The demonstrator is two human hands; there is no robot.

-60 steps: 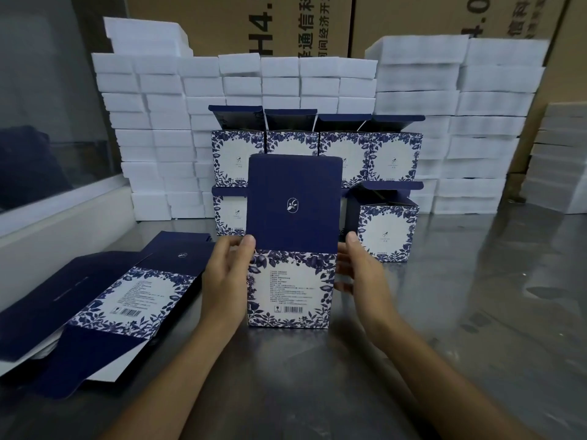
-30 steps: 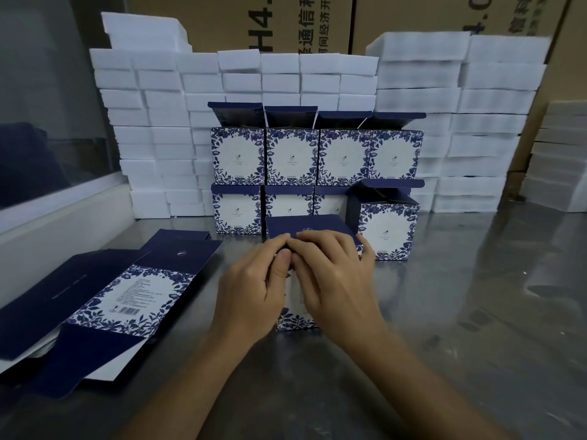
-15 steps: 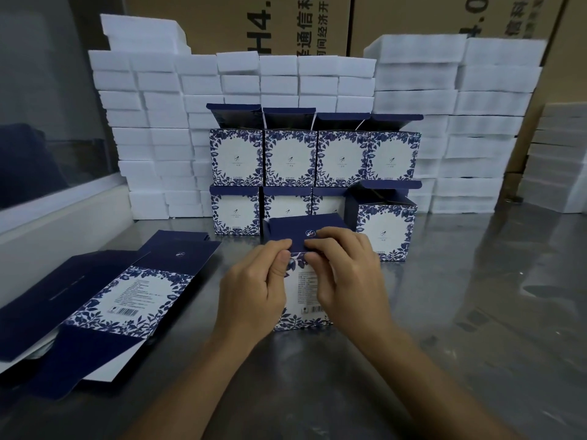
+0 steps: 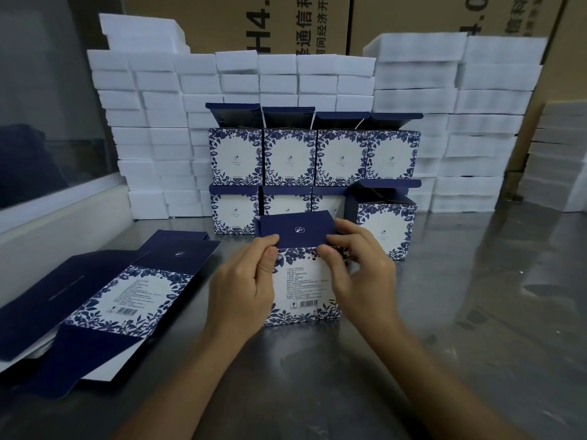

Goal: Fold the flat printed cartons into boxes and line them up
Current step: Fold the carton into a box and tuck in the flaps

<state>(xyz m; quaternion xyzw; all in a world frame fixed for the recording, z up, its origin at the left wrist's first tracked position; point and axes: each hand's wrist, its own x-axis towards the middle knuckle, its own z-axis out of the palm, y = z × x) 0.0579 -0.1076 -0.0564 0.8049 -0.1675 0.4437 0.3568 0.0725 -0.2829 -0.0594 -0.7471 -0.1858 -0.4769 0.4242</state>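
Both hands, left (image 4: 246, 285) and right (image 4: 360, 268), pinch the navy lid flap (image 4: 297, 228) of an upright carton (image 4: 301, 290).

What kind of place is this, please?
Probably a packing workshop or warehouse: folded boxes lined up on a steel table, white foam blocks stacked behind, large shipping cartons at the back.

White foam blocks (image 4: 152, 100) stand stacked in tall columns along the back of the grey metal worktop (image 4: 476, 312). Behind them rise brown cardboard shipping cartons (image 4: 397, 17) with black lettering. A glass pane (image 4: 47, 106) in a white frame (image 4: 63, 208) borders the left side.
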